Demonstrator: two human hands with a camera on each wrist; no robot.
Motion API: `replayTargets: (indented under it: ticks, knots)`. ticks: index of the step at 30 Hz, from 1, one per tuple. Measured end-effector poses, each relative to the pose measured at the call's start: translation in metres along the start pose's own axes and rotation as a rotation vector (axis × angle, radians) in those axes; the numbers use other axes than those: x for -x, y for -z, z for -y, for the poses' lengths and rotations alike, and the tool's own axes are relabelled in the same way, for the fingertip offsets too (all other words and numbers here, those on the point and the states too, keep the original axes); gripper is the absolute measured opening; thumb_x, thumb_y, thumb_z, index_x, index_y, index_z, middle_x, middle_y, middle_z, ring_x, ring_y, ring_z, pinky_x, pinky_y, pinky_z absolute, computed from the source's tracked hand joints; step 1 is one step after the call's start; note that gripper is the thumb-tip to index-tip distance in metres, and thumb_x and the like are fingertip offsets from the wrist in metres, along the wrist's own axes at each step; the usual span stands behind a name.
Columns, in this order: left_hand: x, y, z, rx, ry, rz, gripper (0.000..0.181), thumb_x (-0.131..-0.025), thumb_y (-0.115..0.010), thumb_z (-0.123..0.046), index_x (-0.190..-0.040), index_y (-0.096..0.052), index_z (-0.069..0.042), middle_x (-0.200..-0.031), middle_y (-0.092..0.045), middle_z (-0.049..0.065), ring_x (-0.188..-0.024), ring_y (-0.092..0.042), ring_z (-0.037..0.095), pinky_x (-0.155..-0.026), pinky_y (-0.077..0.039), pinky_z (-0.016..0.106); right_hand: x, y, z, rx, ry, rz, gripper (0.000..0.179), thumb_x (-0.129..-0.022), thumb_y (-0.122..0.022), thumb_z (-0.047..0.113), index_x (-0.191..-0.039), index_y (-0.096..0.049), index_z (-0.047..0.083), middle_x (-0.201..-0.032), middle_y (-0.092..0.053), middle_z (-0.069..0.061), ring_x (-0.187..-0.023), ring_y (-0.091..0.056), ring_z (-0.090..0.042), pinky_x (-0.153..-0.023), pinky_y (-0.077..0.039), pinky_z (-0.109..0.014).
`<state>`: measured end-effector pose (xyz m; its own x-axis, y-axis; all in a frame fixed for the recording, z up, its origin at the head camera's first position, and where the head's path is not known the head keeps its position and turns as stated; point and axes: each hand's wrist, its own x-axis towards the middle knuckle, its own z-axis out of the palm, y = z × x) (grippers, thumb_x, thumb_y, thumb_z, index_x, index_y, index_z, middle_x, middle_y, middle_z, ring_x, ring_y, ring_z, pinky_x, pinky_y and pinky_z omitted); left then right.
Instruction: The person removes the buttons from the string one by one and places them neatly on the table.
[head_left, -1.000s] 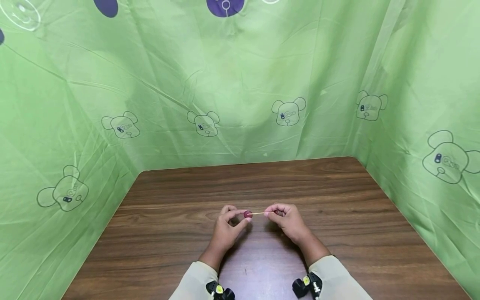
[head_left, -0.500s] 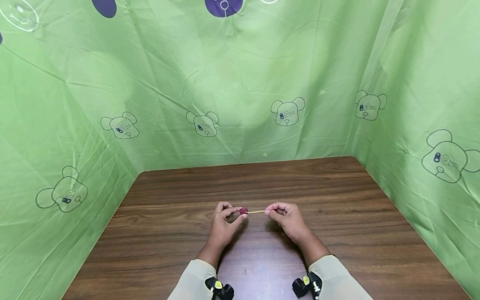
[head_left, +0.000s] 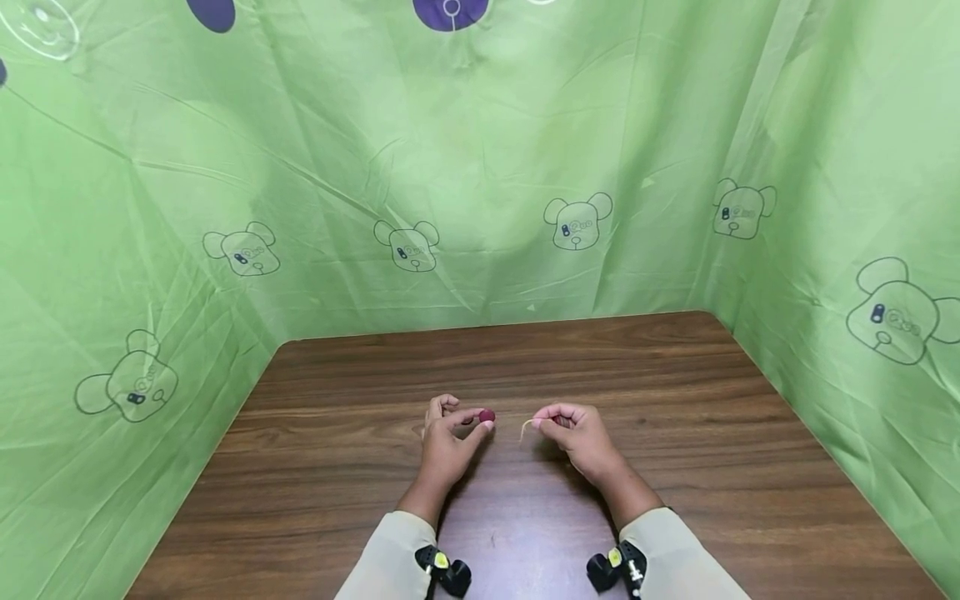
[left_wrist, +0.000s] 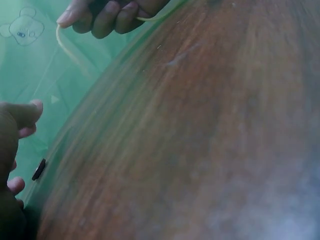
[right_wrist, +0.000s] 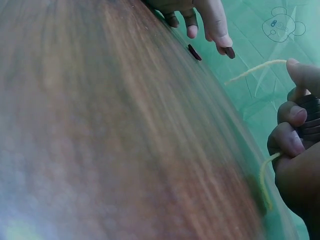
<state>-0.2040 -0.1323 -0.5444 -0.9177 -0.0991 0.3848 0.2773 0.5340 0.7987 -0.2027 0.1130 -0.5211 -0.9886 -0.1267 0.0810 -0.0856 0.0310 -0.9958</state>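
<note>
Between its thumb and index finger, my left hand (head_left: 446, 450) pinches a small dark red round disc (head_left: 487, 415). My right hand (head_left: 588, 443) grips a thin yellow string (head_left: 523, 429); its free end droops from the fingertips towards the left hand. In the right wrist view, a stack of dark discs (right_wrist: 310, 117) sits inside the curled right fingers, and the string's other end hangs out below them. Another dark disc (right_wrist: 194, 52) shows near the left fingers; I cannot tell whether it touches them or lies on the table. A gap separates string and pinched disc.
Both hands are above a brown wood-grain table (head_left: 480, 358). Green cloth (head_left: 480, 167) with printed bear heads surrounds its far and side edges. Black wrist cameras (head_left: 442, 571) are strapped over light sleeves.
The string ran straight between the right fingers and the disc in the left hand; now it is apart from that disc and droops. The left hand has shifted slightly left and away from me.
</note>
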Motion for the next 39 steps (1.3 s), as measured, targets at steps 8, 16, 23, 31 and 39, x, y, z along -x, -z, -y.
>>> replayTargets:
  ticks: [8, 16, 23, 31, 39]
  knots:
    - [-0.002, -0.005, 0.0, -0.09, 0.035, -0.017, 0.019, -0.083, -0.094, -0.03, -0.1, -0.089, -0.021, -0.14, -0.06, 0.019, -0.128, -0.052, 0.036, -0.101, -0.035, 0.063, -0.002, 0.001, -0.001, -0.013, -0.027, 0.0, 0.016, -0.096, -0.079, 0.003, -0.103, -0.076, -0.012, -0.075, -0.066, 0.01, -0.063, -0.045, -0.002, -0.056, -0.035, -0.018]
    - [-0.007, -0.008, -0.006, -0.162, 0.096, -0.001, 0.021, -0.084, -0.095, -0.034, -0.102, -0.09, -0.023, -0.15, -0.057, 0.015, -0.128, -0.055, 0.036, -0.101, -0.034, 0.063, -0.002, 0.0, 0.002, -0.004, -0.032, 0.001, 0.02, -0.094, -0.082, 0.003, -0.103, -0.075, -0.014, -0.081, -0.07, 0.004, -0.071, -0.055, -0.004, -0.062, -0.042, -0.018]
    - [-0.009, -0.011, -0.008, -0.213, 0.123, 0.01, 0.023, -0.085, -0.095, -0.037, -0.104, -0.09, -0.026, -0.152, -0.058, 0.012, -0.131, -0.053, 0.035, -0.1, -0.033, 0.062, -0.001, -0.001, 0.002, -0.023, -0.045, 0.015, 0.022, -0.095, -0.08, 0.001, -0.105, -0.073, -0.016, -0.077, -0.068, 0.008, -0.066, -0.05, -0.003, -0.058, -0.038, -0.018]
    - [-0.011, -0.015, -0.007, -0.275, 0.118, 0.031, 0.027, -0.083, -0.094, -0.042, -0.106, -0.09, -0.027, -0.151, -0.058, 0.012, -0.132, -0.052, 0.036, -0.095, -0.035, 0.059, -0.001, 0.0, 0.003, -0.049, -0.068, 0.014, 0.024, -0.095, -0.079, 0.002, -0.107, -0.072, -0.017, -0.066, -0.054, 0.011, -0.055, -0.038, -0.002, -0.05, -0.03, -0.018]
    - [-0.011, -0.015, -0.006, -0.339, 0.128, 0.064, 0.03, -0.085, -0.092, -0.047, -0.111, -0.089, -0.032, -0.153, -0.057, 0.01, -0.135, -0.05, 0.036, -0.094, -0.036, 0.056, -0.002, 0.0, 0.001, -0.066, -0.074, 0.021, 0.024, -0.096, -0.078, 0.0, -0.108, -0.07, -0.019, -0.069, -0.061, 0.011, -0.055, -0.039, -0.002, -0.051, -0.031, -0.018]
